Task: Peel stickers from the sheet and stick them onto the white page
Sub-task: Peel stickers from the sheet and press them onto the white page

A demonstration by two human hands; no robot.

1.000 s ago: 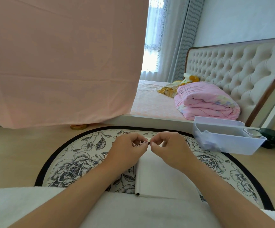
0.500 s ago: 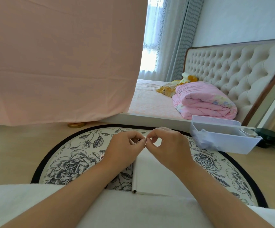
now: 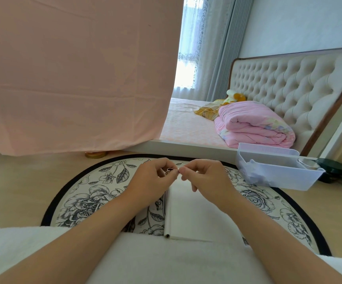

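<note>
Sticker (image 3: 169, 171) first: a tiny dark-printed scrap pinched between my two hands, in the air just above the far end of the white page (image 3: 188, 214), which lies on the flowered rug (image 3: 84, 203) before my lap. My left hand (image 3: 151, 181) curls its fingers round the scrap, and my right hand (image 3: 205, 178) nips its right edge between thumb and forefinger.

To peel well, I judge I should hold the backing firm with the left, lift one corner with a nail, and draw it off slowly so it neither tears nor curls onto itself.

Whether film has parted from backing I cannot make out. My fingers cover most of it, and the design is too small to read. What fills the plastic bin (image 3: 278, 175) is blurred.
</note>
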